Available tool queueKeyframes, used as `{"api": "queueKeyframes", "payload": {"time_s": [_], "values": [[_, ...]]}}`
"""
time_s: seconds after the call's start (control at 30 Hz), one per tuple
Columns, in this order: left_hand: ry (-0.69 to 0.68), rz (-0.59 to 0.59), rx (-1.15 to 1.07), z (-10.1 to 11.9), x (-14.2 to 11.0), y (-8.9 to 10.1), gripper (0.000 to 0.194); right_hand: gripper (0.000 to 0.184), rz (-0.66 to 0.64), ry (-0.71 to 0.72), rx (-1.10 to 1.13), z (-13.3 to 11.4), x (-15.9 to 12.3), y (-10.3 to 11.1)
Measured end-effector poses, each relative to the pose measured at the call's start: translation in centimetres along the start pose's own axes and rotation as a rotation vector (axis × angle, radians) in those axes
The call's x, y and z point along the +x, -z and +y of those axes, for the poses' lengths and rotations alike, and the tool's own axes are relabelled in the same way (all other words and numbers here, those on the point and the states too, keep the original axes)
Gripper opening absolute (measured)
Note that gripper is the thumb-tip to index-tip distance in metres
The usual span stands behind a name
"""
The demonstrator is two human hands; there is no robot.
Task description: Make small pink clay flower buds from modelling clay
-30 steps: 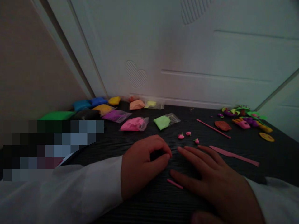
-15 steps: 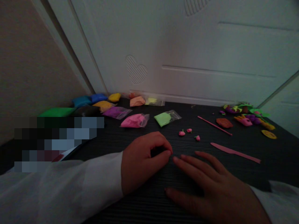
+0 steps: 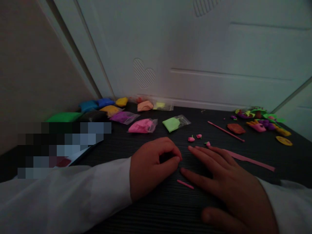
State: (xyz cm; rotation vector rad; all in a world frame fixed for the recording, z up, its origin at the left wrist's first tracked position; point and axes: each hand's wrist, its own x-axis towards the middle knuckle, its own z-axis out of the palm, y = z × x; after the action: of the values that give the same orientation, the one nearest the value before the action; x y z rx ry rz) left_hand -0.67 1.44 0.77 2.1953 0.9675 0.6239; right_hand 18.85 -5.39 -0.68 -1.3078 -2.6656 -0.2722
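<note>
A thin pink clay roll [image 3: 185,184] lies on the dark table between my two hands. My right hand [image 3: 226,178] is spread, palm down, just right of the roll, and holds nothing. My left hand [image 3: 156,165] rests to the left with thumb and index finger curled together in a pinch; whatever is at the fingertips, if anything, is too small to make out. Beyond my right fingertips sit small pink clay rosebuds [image 3: 191,139] with green stems. A pink plastic clay knife [image 3: 253,162] is partly covered by my right fingers.
Bags of coloured clay, including a pink one [image 3: 142,126] and a light green one [image 3: 173,123], line the back and left. A pink modelling stick [image 3: 225,131], a reddish-brown clay piece [image 3: 236,128] and clay flowers [image 3: 260,125] lie at right. A white panel [image 3: 195,48] stands behind.
My right hand has moved forward off the pink clay roll, which now shows, and its fingers now overlap the clay knife. My left hand stays in its pinch.
</note>
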Motion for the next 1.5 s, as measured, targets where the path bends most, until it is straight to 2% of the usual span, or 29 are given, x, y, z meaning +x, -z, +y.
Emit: {"api": "queueKeyframes", "payload": {"time_s": [0.27,0.47,0.53,0.63,0.73,0.77,0.83,0.9,0.97,1.03,1.07,1.1,1.13,1.2,1.27,1.37,1.5], "values": [[0.018,-0.01,0.002,0.0,0.0,0.1,0.01,0.062,0.013,-0.003,0.025,-0.1,-0.2,-0.2],[0.018,0.011,-0.007,-0.1,0.0,0.0,0.01,0.06,0.127,0.11,-0.009,-0.5,0.1,-0.4],[0.018,0.01,-0.01,-0.1,0.0,0.0,0.01,0.061,0.115,0.084,0.014,-0.3,0.1,-0.6],[0.036,0.01,-0.003,-0.1,0.0,0.0,0.01,0.061,0.029,0.023,0.045,-0.1,0.0,-1.0],[0.047,0.007,-0.006,0.0,0.0,0.0,0.011,0.06,0.142,0.105,0.039,-0.2,-0.2,-1.4],[0.046,0.007,-0.009,0.0,0.0,0.0,0.011,0.052,0.178,0.096,0.03,-0.3,-0.3,-1.5],[0.044,0.008,-0.01,-0.1,0.0,0.0,0.01,0.062,0.138,0.119,0.022,-0.4,-0.4,-1.4],[0.044,0.008,-0.006,-0.1,0.0,0.0,0.01,0.062,0.071,0.029,0.008,-0.5,-0.3,-1.2],[0.044,0.0,-0.009,-0.2,0.0,0.0,0.01,0.062,0.086,0.023,0.007,-0.5,-0.3,-1.1],[0.045,-0.008,-0.014,-0.2,0.0,0.0,0.011,0.045,0.183,0.056,-0.019,-0.5,-0.3,-1.1],[0.044,-0.009,-0.014,-0.2,0.0,0.0,0.01,0.041,0.174,0.074,-0.027,-0.4,-0.3,-1.0],[0.043,-0.007,-0.012,-0.2,0.0,0.0,0.01,0.044,0.14,0.106,-0.029,-0.3,-0.2,-1.0],[0.042,-0.004,-0.009,-0.2,0.0,0.0,0.01,0.057,0.087,0.071,-0.01,-0.2,-0.1,-0.9],[0.043,0.0,-0.008,-0.2,0.0,0.0,0.01,0.06,0.019,0.017,-0.005,0.0,0.0,-0.5],[0.043,-0.005,-0.009,-0.2,0.0,0.0,0.01,0.063,0.017,0.025,-0.023,0.0,0.0,-0.3],[0.046,-0.015,-0.016,-0.1,0.0,0.0,0.01,0.052,0.086,0.136,-0.07,-0.3,-0.1,-0.2],[0.055,-0.014,-0.013,-0.1,0.0,0.0,0.01,0.063,0.033,0.021,-0.054,-0.5,-0.2,-0.3]]}}
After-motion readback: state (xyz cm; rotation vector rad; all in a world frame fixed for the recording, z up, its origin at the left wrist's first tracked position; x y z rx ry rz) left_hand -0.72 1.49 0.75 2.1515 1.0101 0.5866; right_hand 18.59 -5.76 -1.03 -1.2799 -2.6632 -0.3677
